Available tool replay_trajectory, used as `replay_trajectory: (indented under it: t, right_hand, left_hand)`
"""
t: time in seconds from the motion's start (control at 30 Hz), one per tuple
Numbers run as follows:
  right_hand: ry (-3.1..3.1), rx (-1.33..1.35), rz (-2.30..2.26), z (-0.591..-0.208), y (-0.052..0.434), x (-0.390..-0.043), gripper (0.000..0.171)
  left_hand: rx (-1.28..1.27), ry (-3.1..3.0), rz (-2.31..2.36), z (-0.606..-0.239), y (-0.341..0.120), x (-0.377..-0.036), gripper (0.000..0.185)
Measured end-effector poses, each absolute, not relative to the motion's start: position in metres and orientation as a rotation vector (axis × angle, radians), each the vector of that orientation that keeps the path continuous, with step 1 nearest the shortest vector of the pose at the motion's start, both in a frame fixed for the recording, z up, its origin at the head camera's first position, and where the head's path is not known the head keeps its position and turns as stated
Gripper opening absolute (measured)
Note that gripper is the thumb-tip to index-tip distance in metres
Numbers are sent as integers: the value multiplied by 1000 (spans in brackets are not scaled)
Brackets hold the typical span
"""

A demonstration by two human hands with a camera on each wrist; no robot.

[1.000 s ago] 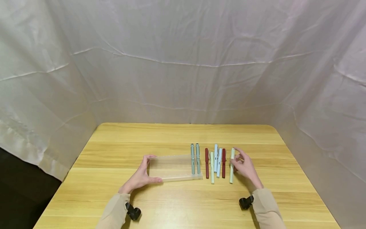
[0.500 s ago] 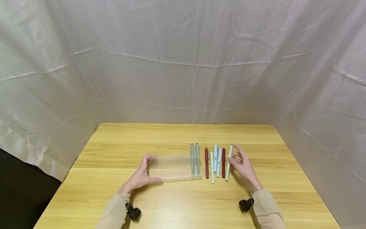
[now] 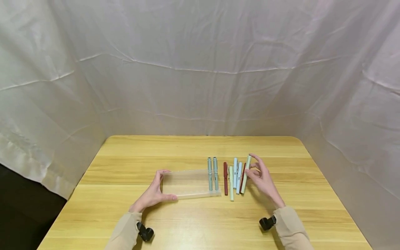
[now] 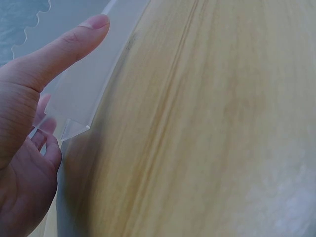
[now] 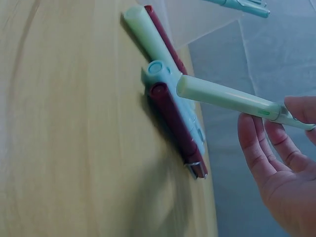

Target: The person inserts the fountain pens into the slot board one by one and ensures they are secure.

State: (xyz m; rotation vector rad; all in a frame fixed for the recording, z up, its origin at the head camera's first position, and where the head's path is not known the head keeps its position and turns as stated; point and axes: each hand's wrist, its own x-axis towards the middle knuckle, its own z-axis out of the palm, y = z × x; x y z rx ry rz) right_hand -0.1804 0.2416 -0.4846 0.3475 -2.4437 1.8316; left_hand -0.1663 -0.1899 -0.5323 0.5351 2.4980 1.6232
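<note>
My left hand (image 3: 153, 194) grips the left end of a clear plastic pen holder (image 3: 195, 195), thumb along its front edge and fingers at the back. In the left wrist view the holder's scalloped edge (image 4: 30, 29) shows beyond the thumb. Two grey-green pens (image 3: 210, 177) lie side by side across its right end. My right hand (image 3: 263, 178) pinches a pale green pen (image 5: 222, 96) between thumb and fingers, raised off the table and tilted. In the head view that pen partly covers a dark red pen (image 5: 173, 123) lying below it.
Between the holder and my right hand lie another dark red pen (image 3: 225, 180), a second pale green pen (image 3: 231, 184) and two light blue pens (image 3: 235, 173). The wooden table (image 3: 200, 225) ends at a pale curtain (image 3: 200, 86) behind.
My right hand has picked the pale green pen up from the table and carried it left, tilting it over the dark red pen. My left hand and the holder stay in place.
</note>
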Motion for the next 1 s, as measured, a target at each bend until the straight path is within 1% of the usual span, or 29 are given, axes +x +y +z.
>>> replay_trajectory:
  t: [0.33,1.0]
  right_hand:
    - [-2428,409,1819,-478,230,-187,66]
    - [-2399,492,1826,-470,188,-190,64]
  left_hand:
    - [528,2506,1611,-534,-190,-166,103]
    - [509,2501,1598,-532,-189,-167,103]
